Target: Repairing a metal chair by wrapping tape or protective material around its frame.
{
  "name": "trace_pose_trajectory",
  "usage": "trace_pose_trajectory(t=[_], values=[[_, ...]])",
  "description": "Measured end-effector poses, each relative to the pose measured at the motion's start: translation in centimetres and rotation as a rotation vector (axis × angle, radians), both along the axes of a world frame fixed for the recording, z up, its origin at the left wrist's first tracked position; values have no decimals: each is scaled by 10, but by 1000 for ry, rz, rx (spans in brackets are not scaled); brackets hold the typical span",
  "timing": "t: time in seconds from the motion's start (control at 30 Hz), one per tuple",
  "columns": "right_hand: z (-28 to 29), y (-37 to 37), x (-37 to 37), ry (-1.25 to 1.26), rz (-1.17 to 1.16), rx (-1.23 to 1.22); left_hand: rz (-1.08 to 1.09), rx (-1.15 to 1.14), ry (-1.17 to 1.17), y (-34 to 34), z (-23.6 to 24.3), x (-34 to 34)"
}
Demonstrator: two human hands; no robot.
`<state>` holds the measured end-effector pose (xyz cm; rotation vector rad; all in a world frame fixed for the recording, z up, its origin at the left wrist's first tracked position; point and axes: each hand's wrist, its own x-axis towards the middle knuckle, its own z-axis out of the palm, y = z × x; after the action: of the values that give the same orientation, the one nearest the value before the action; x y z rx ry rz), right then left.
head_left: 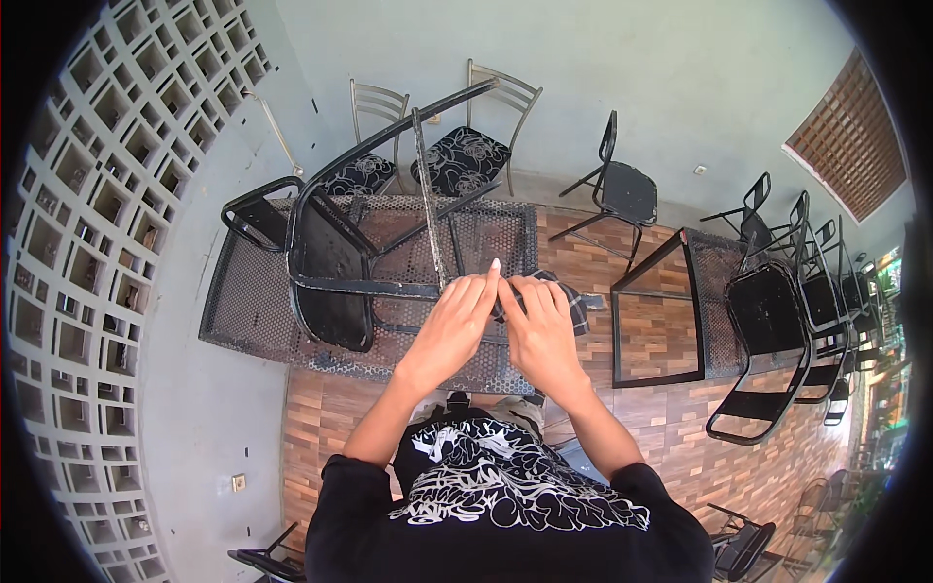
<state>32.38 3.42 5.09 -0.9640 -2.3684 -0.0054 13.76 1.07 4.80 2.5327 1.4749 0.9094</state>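
My left hand (455, 323) and my right hand (546, 328) meet in front of me, fingertips close together. The left fingers are bent and pressed together, one fingertip sticking up. My right fingers are curled downward. Whatever they pinch, if anything, is hidden beneath them. A dark plaid cloth (568, 293) shows between and beside my hands; whether I grip it or it lies below, I cannot tell. A black metal chair (330, 262) lies tipped over on the perforated metal table (248, 291). One of its frame tubes (374, 288) runs up to my left hand.
Two chairs with patterned seats (465, 160) stand behind the table. A black chair (627, 189) is by the wall, and an open black frame (656, 379) stands to the right. Several more chairs (768, 301) crowd the right side. A lattice block wall (107, 243) rises at left.
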Motion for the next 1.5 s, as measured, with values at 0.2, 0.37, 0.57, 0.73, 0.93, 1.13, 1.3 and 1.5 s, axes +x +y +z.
trace_pose_trajectory(t=[0.2,0.37,0.57,0.73,0.93,1.13,1.3,1.5], values=[[1,5,7,33,35,-7,13,-26,57,1,4,4],[4,10,22,33,71,-10,74,24,124,1,3,19],[7,13,46,15,78,-7,113,68,177,3,9,46],[9,16,60,-20,96,4,123,78,189,4,11,59],[8,16,61,-25,103,2,79,27,82,4,12,57],[8,13,52,-50,68,10,36,25,-3,4,8,47],[7,13,35,-75,84,21,36,23,12,1,5,28],[2,9,6,-73,72,44,30,-8,4,-1,0,1]])
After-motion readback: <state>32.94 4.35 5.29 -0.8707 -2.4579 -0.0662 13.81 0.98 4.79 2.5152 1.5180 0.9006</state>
